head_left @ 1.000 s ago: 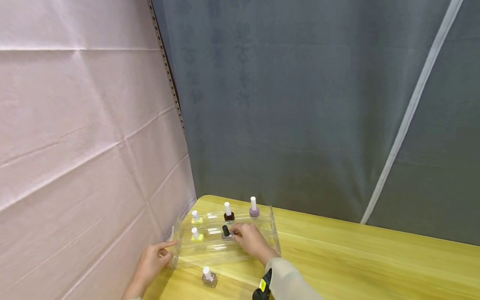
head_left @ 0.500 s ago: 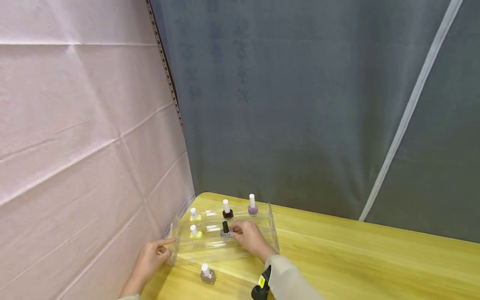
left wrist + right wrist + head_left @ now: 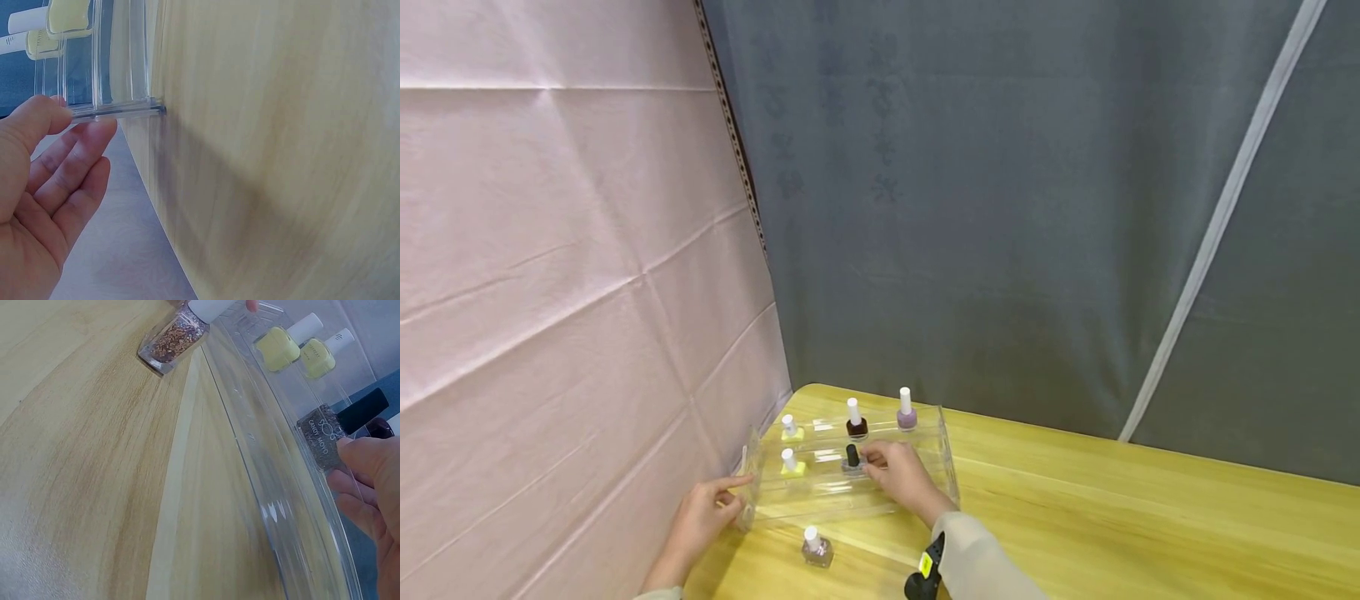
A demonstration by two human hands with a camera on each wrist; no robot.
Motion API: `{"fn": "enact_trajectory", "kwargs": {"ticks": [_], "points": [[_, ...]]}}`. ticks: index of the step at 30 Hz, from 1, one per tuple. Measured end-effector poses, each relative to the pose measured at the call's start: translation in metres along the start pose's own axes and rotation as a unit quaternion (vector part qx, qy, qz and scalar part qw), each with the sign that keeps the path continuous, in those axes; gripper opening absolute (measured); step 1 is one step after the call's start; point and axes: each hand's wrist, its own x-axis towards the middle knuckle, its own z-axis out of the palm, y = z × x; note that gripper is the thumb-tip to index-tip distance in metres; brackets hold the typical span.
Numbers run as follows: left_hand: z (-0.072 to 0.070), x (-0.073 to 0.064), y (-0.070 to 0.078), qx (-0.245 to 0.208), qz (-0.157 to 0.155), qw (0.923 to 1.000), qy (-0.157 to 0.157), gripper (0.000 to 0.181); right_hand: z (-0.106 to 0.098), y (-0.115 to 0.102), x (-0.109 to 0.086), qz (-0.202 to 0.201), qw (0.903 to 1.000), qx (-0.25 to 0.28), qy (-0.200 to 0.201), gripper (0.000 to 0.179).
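A clear stepped display rack [image 3: 820,502] stands on the wooden table. My left hand [image 3: 702,512] pinches its left side panel [image 3: 119,111], thumb on one face and fingers on the other. On the middle step, my right hand [image 3: 904,477] holds a grey glitter nail polish bottle [image 3: 320,434] with a black cap [image 3: 852,455] between thumb and fingers. To its left on that step is a yellow nail polish [image 3: 793,468]. The top step bears another yellow nail polish [image 3: 792,433], a dark red one [image 3: 857,428] and a lilac one [image 3: 907,418], all white-capped.
In front of the rack, a copper glitter nail polish [image 3: 178,339] with a white cap stands on the table [image 3: 1150,517]. A pink cloth wall [image 3: 587,333] runs close along the left, and a grey curtain [image 3: 1000,250] hangs behind the table.
The black-capped nail polish, tilted a second ago, now stands more upright on the middle step, with my right hand still at it. My left hand stays at the side panel.
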Motion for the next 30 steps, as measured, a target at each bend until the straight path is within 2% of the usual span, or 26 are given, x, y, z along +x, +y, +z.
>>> {"fn": "enact_trajectory", "kwargs": {"ticks": [20,24,30], "points": [[0.003,0.004,0.006,-0.016,0.019,0.9997,0.002,0.035,-0.019,0.005,-0.014,-0.004,0.9994,-0.013,0.032,0.027],[0.002,0.004,0.005,-0.016,0.018,0.9997,0.002,0.035,-0.023,0.005,-0.017,-0.004,0.9992,-0.014,0.037,0.028],[0.0,0.0,0.001,-0.008,0.0,1.0,-0.002,0.035,-0.024,0.003,-0.021,-0.013,0.9982,-0.037,0.045,0.025]]}}
